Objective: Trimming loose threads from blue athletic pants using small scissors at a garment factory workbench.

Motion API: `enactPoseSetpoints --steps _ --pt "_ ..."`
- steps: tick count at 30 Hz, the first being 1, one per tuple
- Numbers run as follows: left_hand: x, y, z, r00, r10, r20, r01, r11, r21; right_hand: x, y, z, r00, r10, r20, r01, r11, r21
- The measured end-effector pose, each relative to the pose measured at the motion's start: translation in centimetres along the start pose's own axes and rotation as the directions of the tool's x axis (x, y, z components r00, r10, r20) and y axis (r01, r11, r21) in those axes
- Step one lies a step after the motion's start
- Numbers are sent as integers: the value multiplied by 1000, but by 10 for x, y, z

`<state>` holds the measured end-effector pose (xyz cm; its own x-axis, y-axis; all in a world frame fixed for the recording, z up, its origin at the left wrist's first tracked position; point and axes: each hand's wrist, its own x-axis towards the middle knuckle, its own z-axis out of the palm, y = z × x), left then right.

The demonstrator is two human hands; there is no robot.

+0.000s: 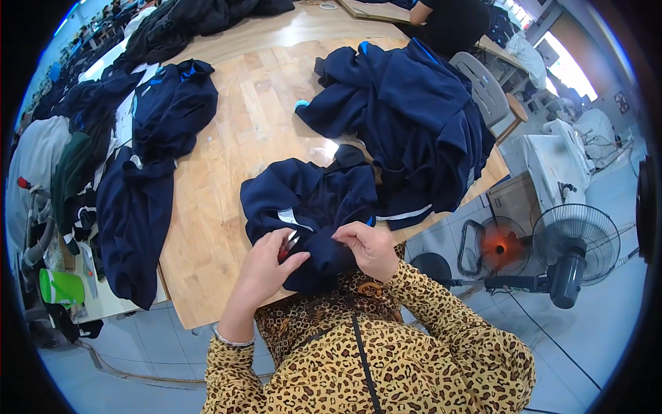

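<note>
A navy garment (pixel 303 190) lies bunched at the near edge of the wooden table, with a white strip (pixel 293 219) showing on it. My left hand (pixel 267 268) is closed around small thread snips (pixel 291 243) with a red handle, their metal blades beside the cloth. Across from it, my right hand (pixel 371 247) pinches the garment between thumb and fingertips. Any thread in that pinch is too fine to make out.
A larger pile of navy garments (pixel 414 110) sits at the far right of the table (pixel 241 103). More dark clothes (pixel 138 214) lie at the left. A standing fan (pixel 572 255) is at the right, beyond a grey chair (pixel 479 90). A person (pixel 455 27) is at the far side.
</note>
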<state>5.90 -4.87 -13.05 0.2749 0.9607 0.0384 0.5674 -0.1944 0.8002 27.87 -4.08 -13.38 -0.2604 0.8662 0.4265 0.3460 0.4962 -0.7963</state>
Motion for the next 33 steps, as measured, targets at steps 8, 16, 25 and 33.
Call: enactPoseSetpoints --steps 8,16,25,33 --pt "16 24 -37 868 -64 493 79 997 -10 -1 1 13 985 -56 166 76 990 -117" --pt "30 18 -31 746 -80 661 4 993 116 -3 1 21 968 -139 211 172 975 -144" --pt "27 10 -21 737 -41 675 -99 981 167 -8 4 24 957 -136 258 179 972 -154" --pt "-3 -7 -7 989 -6 149 49 958 -283 -17 -12 -11 989 49 142 -52 998 19"
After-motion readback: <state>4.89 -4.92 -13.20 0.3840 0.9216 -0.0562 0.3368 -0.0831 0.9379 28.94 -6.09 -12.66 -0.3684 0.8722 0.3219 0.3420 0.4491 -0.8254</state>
